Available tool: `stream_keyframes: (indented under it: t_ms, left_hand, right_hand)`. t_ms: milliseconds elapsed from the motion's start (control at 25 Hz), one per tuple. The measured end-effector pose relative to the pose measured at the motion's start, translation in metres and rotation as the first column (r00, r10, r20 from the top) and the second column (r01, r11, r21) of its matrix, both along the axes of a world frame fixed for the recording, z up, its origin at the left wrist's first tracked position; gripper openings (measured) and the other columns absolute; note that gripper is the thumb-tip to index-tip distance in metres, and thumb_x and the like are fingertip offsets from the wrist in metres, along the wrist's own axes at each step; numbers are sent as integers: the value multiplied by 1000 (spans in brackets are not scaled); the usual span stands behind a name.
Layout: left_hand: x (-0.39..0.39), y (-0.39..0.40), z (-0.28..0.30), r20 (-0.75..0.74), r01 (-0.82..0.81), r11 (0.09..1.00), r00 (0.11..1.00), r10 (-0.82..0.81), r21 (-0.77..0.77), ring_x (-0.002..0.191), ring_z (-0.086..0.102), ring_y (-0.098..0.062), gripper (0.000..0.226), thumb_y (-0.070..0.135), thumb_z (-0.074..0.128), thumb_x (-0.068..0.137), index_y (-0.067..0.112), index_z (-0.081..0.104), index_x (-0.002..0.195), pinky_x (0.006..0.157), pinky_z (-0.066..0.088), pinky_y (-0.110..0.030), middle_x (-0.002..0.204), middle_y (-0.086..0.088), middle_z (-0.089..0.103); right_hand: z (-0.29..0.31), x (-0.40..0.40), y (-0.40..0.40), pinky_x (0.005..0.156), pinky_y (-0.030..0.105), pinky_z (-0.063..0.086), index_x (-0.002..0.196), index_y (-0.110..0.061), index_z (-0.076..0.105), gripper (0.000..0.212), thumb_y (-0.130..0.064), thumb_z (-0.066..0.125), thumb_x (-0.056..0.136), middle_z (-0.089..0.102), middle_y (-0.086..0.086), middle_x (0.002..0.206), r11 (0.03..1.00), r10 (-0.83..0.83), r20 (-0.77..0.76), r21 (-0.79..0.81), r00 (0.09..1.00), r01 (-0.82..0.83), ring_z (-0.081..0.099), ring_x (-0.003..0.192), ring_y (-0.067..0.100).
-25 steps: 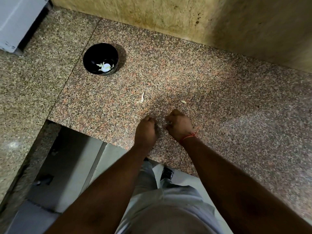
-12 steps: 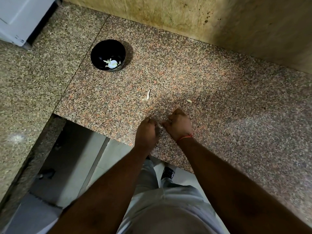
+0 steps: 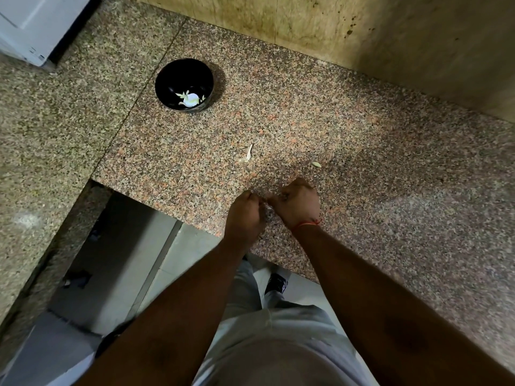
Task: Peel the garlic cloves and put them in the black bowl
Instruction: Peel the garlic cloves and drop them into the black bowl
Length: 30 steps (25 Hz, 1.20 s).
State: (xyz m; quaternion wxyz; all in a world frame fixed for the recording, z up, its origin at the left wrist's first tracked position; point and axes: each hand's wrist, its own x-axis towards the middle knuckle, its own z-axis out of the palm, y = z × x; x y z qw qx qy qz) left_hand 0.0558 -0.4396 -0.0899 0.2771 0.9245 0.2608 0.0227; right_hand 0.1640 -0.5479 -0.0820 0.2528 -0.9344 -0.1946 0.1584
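Both hands, left hand (image 3: 245,215) & right hand (image 3: 298,206), curl fingers round what's prob. a clove (image 3: 268,206), mostly hidden: tiny, light, slippery w/ papery skin, so pinch ends firmly.

Both forearms reach forward and converge; the left hand (image 3: 245,215) and right hand (image 3: 298,206) sit close together, fingers curled inward, knuckles up; whatever they pinch between them is hidden.
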Motion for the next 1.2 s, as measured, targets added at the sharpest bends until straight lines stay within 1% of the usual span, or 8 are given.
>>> stream_keyframes:
  t_ms: [200, 400, 480, 600, 720, 880, 1040, 1200]
  left_hand:
    - [-1, -1, 3, -10, 4, 1000, 1000, -4, 15, 85, 61, -33, 20, 17, 57, 99, 0, 68, 97, 71, 41, -33, 97, -19, 64]
    - [-8, 4, 5, -48, -5, 1000, 999, 6, 22, 84, 62, -36, 16, 12, 61, 94, 0, 67, 103, 69, 44, -36, 97, -19, 63]
    - [-11, 4, 5, -62, -19, 999, 998, 21, 33, 81, 62, -37, 13, 7, 63, 92, -3, 66, 100, 66, 38, -33, 95, -20, 63]
    - [-12, 3, 6, -90, -27, 999, 996, 30, 36, 80, 60, -36, 9, 6, 63, 90, -2, 63, 93, 67, 35, -31, 94, -20, 61]
    - [-11, 2, 4, -96, -35, 998, 995, 39, 48, 80, 59, -37, 9, 7, 63, 90, -2, 63, 92, 66, 32, -31, 93, -20, 61]
    - [-9, 0, 3, -104, -54, 996, 993, 61, 70, 80, 61, -37, 10, 8, 61, 91, -1, 65, 93, 66, 40, -35, 92, -20, 62]
    - [-10, -2, 3, -103, -59, 996, 993, 66, 68, 82, 60, -38, 13, 11, 61, 94, -1, 64, 95, 67, 31, -33, 95, -20, 62]
    - [-11, -4, 4, -110, -59, 996, 992, 66, 67, 85, 60, -37, 14, 11, 61, 94, -2, 63, 98, 69, 32, -32, 98, -20, 62]
  right_hand:
    - [-3, -5, 3, 75, 28, 58, 100, -18, 76, 38, -40, 91, 72, 66, -1, 105, 999, -34, -44, -30, 998, 32, 67, 89, 17]
    - [-13, -11, -8, 64, 24, 49, 82, -11, 80, 4, -9, 81, 79, 68, 7, 92, 996, 17, 77, 82, 997, -24, 68, 73, 25]
    - [-16, -9, -13, 63, 25, 50, 81, -10, 81, 12, 0, 78, 77, 69, 8, 88, 990, 18, 95, 141, 995, -31, 67, 68, 26]
    - [-15, 0, -18, 72, 32, 57, 87, -9, 81, 11, 0, 76, 82, 70, 9, 90, 984, 51, 50, 168, 997, -58, 67, 75, 25]
    - [-14, 6, -26, 79, 32, 56, 94, -7, 80, 13, 1, 73, 86, 70, 9, 93, 975, 89, 25, 201, 996, -93, 64, 79, 20]
    - [-12, 10, -29, 84, 32, 55, 101, -9, 80, 13, -7, 76, 88, 70, 8, 100, 976, 116, 4, 187, 993, -114, 64, 86, 19]
    - [-17, 7, -29, 74, 33, 58, 90, -9, 80, 5, -9, 76, 87, 68, 6, 96, 978, 157, 95, 126, 983, -168, 66, 80, 22]
    - [-24, 4, -30, 54, 24, 48, 81, -15, 74, 13, -3, 76, 78, 66, 1, 90, 961, 266, 258, 3, 929, -276, 64, 73, 20]
